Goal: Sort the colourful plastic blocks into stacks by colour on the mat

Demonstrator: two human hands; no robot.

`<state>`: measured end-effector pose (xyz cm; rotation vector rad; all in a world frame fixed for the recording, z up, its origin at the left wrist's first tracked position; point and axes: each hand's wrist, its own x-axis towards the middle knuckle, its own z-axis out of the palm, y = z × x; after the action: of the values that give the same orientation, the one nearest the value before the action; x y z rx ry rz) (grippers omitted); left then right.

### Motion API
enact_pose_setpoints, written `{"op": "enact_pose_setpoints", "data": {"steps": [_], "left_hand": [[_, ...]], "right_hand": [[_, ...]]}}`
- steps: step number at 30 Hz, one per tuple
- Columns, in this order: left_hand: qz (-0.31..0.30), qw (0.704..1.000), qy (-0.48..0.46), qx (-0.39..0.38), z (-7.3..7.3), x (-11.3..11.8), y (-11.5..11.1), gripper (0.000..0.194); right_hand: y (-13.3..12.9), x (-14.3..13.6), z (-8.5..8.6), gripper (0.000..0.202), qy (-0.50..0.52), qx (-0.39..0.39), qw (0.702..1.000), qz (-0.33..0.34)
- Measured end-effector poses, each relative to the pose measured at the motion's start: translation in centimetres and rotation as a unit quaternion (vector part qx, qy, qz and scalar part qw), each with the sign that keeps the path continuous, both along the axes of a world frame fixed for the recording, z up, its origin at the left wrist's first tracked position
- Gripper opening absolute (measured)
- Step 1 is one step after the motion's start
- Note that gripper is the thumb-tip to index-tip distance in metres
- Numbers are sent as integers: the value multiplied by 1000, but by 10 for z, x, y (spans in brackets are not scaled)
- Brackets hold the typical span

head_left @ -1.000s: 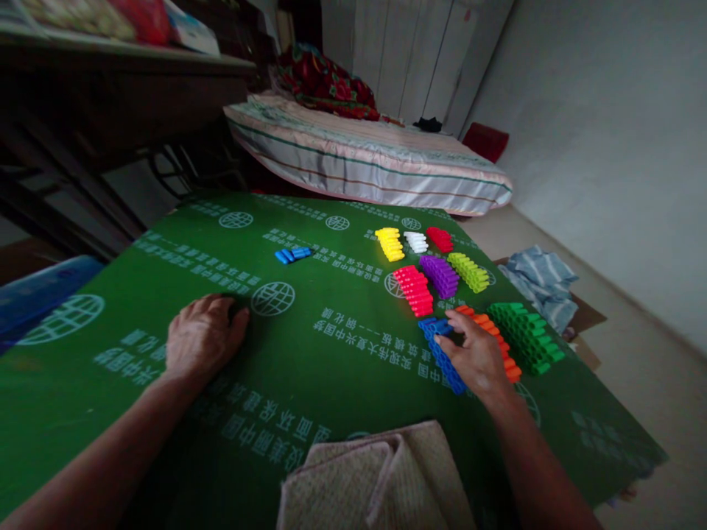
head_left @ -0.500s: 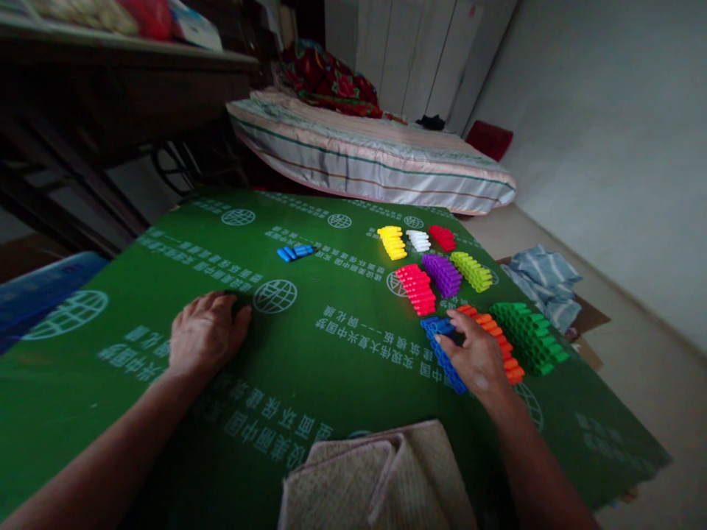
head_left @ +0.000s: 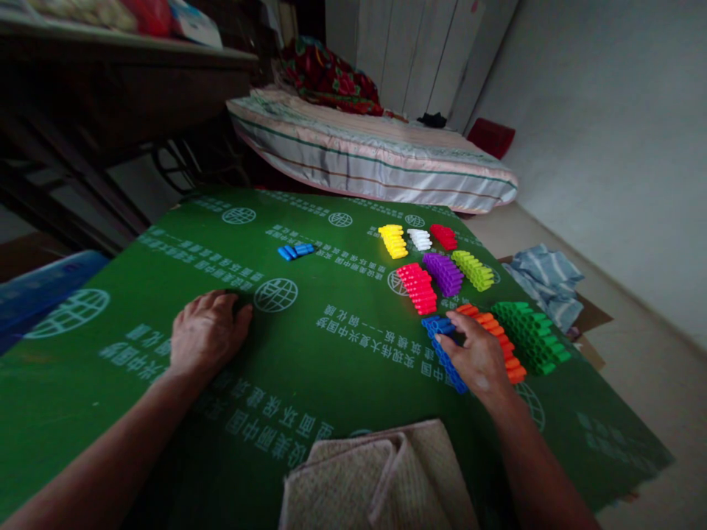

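Observation:
My right hand (head_left: 479, 355) pinches a blue piece at the top of the blue stack (head_left: 446, 361) on the green board (head_left: 353, 353). My left hand (head_left: 205, 331) rests on the board at the left, empty, its fingers curled loosely and the thumb apart. Beside my right hand stand the orange stack (head_left: 500, 342) and the green stack (head_left: 533, 338). Farther back are pink (head_left: 417, 288), purple (head_left: 442, 274), lime (head_left: 473, 271), yellow (head_left: 393, 241), white (head_left: 420, 239) and red (head_left: 443, 236) groups. Several loose blue pieces (head_left: 296, 252) lie near the board's far middle.
A folded beige cloth (head_left: 375, 478) lies at the near edge. Behind the board is a bed (head_left: 375, 158) with a red floral blanket. A dark table (head_left: 127, 81) stands at the back left, and a striped cloth (head_left: 546, 280) lies beyond the right edge.

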<state>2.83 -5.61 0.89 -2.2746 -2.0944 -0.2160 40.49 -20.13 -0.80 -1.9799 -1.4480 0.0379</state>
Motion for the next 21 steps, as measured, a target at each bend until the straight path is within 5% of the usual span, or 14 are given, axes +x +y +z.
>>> {"op": "enact_pose_setpoints", "data": {"steps": [21], "left_hand": [[3,1000,-13,-9,3,2,-2,58]], "right_hand": [[0,1,-1,49,23,6,1000,1]]}}
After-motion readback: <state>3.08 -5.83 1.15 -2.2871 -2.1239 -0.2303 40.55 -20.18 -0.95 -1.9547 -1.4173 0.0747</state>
